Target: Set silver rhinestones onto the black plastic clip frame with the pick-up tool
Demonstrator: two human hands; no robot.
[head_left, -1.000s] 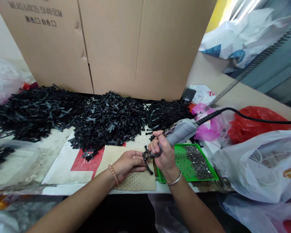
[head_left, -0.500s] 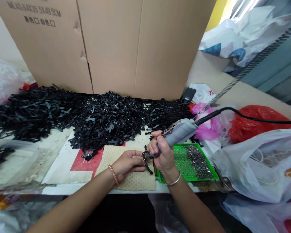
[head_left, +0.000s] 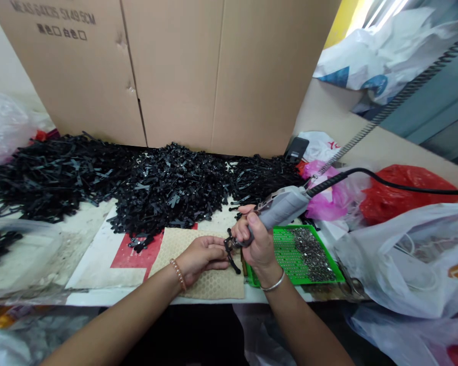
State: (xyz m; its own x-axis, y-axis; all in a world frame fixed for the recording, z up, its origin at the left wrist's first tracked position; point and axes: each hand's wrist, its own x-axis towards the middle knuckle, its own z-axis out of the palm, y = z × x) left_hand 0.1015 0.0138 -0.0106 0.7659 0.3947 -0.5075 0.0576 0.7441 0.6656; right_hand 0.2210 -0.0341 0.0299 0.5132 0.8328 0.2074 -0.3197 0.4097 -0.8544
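Over the beige textured mat (head_left: 217,287), my left hand (head_left: 202,258) pinches a small black part (head_left: 232,260) with its fingertips. My right hand (head_left: 256,241) is wrapped round a grey electric screwdriver (head_left: 284,207), whose tip points left and meets the black part. The exact contact at the tip is partly hidden by fingers. Just right of my right hand lies a green tray (head_left: 286,262) with rows of small metal screws and a loose heap of them (head_left: 315,254).
Heaps of black parts (head_left: 175,183) lie along the back before a tall cardboard box (head_left: 175,71). A clear plastic bin (head_left: 19,259) stands left. A coiled spring (head_left: 397,101) and black cable (head_left: 404,188) reach the screwdriver. Plastic bags (head_left: 408,254) crowd the right.
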